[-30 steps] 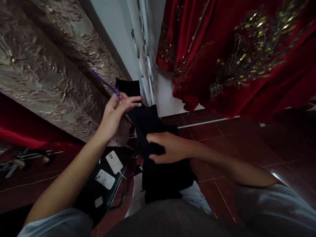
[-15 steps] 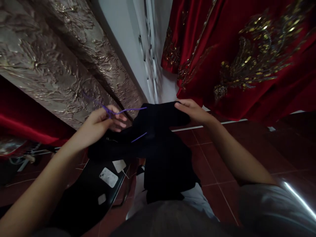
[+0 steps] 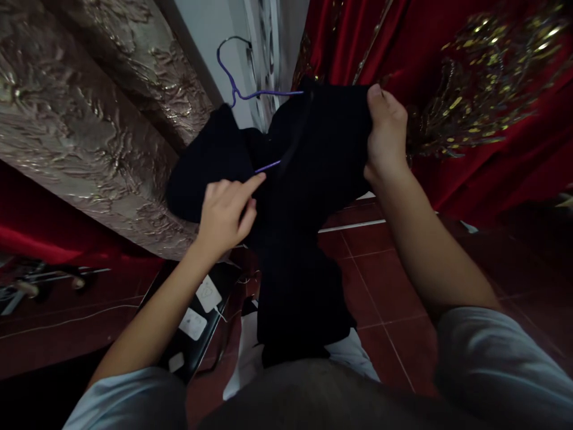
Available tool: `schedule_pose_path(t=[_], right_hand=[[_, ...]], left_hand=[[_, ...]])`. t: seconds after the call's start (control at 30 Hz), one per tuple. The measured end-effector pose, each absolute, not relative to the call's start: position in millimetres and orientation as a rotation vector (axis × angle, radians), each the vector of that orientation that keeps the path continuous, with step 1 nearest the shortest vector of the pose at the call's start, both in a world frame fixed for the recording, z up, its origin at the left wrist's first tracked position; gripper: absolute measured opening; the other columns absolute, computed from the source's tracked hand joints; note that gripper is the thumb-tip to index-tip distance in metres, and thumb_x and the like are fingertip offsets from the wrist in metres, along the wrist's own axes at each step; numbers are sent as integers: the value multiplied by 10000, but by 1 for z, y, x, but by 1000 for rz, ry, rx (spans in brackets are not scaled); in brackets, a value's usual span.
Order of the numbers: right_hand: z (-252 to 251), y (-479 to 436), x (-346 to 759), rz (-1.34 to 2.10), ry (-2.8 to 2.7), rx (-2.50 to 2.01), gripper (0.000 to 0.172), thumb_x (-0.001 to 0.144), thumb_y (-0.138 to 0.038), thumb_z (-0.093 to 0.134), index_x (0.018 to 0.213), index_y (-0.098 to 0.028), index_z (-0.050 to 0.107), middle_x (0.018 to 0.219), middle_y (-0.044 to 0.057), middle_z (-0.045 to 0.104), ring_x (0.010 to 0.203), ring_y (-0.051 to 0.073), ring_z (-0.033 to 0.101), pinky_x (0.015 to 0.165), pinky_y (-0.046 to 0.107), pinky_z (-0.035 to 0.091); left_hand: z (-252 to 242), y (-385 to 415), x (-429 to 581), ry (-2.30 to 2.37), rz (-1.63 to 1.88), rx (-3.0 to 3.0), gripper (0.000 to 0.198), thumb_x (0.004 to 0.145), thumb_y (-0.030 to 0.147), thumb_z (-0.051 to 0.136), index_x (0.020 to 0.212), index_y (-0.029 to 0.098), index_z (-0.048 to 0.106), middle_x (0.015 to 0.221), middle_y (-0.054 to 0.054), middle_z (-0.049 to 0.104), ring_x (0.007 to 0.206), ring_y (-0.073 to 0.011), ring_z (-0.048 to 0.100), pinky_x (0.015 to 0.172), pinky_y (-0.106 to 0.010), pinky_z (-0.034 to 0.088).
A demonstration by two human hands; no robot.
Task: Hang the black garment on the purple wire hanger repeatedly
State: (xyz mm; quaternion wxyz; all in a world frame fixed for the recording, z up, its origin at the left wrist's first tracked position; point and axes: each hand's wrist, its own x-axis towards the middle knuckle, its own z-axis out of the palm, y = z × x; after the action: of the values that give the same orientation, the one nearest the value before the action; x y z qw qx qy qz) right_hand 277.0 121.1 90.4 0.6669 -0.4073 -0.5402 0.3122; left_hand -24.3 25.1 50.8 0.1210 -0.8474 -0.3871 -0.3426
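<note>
A black garment (image 3: 286, 239) hangs down in front of me, held up at its far right shoulder end by my right hand (image 3: 388, 128), thumb on top. Inside its neckline is a thin purple hanger (image 3: 267, 93); the hook sticks out at the far left and the lower bar shows in the neck opening. My left hand (image 3: 228, 209) lies at the near left side of the neckline. Its index finger is stretched out to the lower bar and the thumb stands apart. The hanger's ends are hidden in the cloth.
Beige textured fabric (image 3: 111, 119) hangs on the left, red fabric with gold sequins (image 3: 430, 179) on the right. A white panel (image 3: 210, 36) stands between. At lower left, a phone (image 3: 193, 324) and white charger (image 3: 208, 294) lie on a black surface. The floor is red tile (image 3: 367, 286).
My left hand has let go of the hanger's hook end and moved down to the neckline. My right hand has lifted the garment up and away, spreading it wider.
</note>
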Motion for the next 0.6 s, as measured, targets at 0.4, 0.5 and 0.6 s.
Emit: schedule_pose_path(t=[0.4, 0.5, 0.6], right_hand=[[85, 97, 288, 602, -1082, -812, 268, 975, -525, 566, 898, -273, 515, 983, 77, 618, 962, 197, 554, 855, 336, 485], [58, 78, 295, 586, -1043, -882, 323, 957, -573, 561, 863, -268, 509, 957, 80, 629, 984, 218, 589, 847, 355, 498], [41, 77, 299, 562, -1031, -902, 342, 952, -584, 533, 868, -253, 512, 956, 69, 629, 940, 206, 613, 832, 354, 517]], left_hand=[[27, 32, -15, -1636, -1224, -2518, 529, 885, 253, 657, 1407, 232, 579, 1055, -88, 693, 769, -241, 627, 784, -349, 527], [19, 21, -6, -1585, -1017, -2512, 258, 936, 351, 642, 1142, 196, 659, 919, -80, 638, 807, -248, 611, 736, -335, 511], [8, 7, 5, -1575, -1054, -2550, 228, 924, 412, 692, 945, 196, 622, 800, -33, 553, 673, -187, 539, 644, -294, 455]])
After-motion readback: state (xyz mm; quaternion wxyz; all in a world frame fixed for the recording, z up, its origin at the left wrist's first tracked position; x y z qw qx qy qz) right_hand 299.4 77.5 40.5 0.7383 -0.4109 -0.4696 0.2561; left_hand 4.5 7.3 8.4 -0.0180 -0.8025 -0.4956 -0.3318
